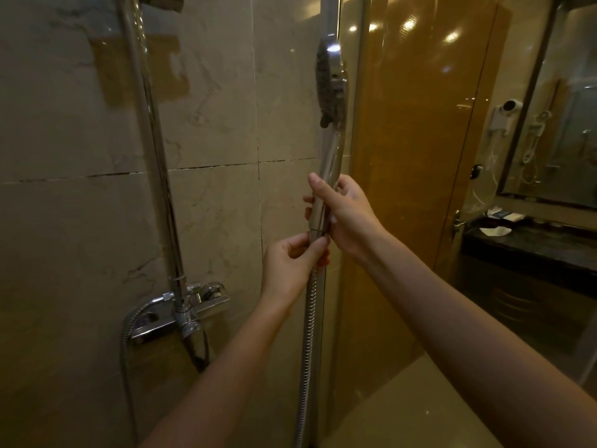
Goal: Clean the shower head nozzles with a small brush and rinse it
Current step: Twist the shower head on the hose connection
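Two bare forearms reach up from the bottom edge toward the shower head [331, 82], which stands upright in mid-frame with its dark nozzle face turned left. Beige marble-look wall tiles [219, 124] fill the space left of the shower head, crossed by dark grout lines. Far left of it a chrome riser pipe [151, 150] runs down the wall to a chrome mixer valve [181, 313] well below the head's level. Below the shower head's chrome handle, the left hand [292, 261] pinches the joint where the ribbed metal hose [308, 334] meets the handle, thumb and fingers closed on it. The hose hangs straight down from there. Just above, the right hand [344, 210] is wrapped around the lower handle, clamped on it. Directly behind the shower head rises a glass panel edge. Right of it stands a glossy amber door [413, 156] catching ceiling light spots. Farther right, a mirror [555, 130] hangs above a dark countertop [529, 244] with small items too dim to identify.
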